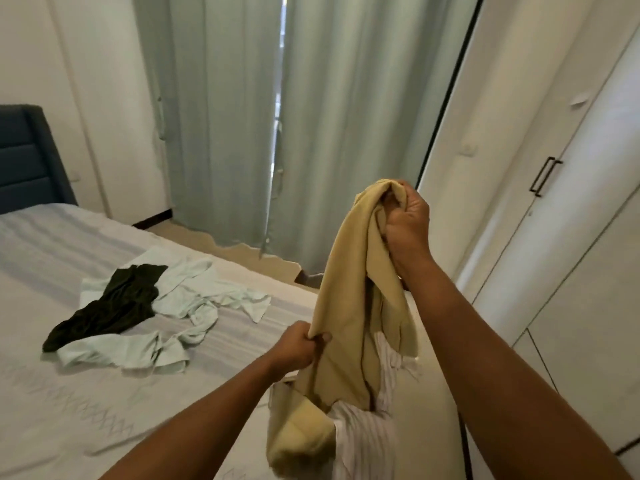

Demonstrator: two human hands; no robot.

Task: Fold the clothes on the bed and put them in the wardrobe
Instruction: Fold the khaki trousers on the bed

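A tan-yellow garment hangs in the air above the near corner of the bed. My right hand grips its bunched top, raised high. My left hand pinches its left edge lower down. The garment's lower end rests on a white striped garment lying on the bed's corner. Farther left on the bed lie a dark olive garment on top of a crumpled pale mint garment. The white wardrobe stands at the right with its doors closed and a black handle.
Pale green curtains hang behind the bed, reaching the floor. A dark blue headboard is at the far left. A narrow strip of floor runs between bed and curtains.
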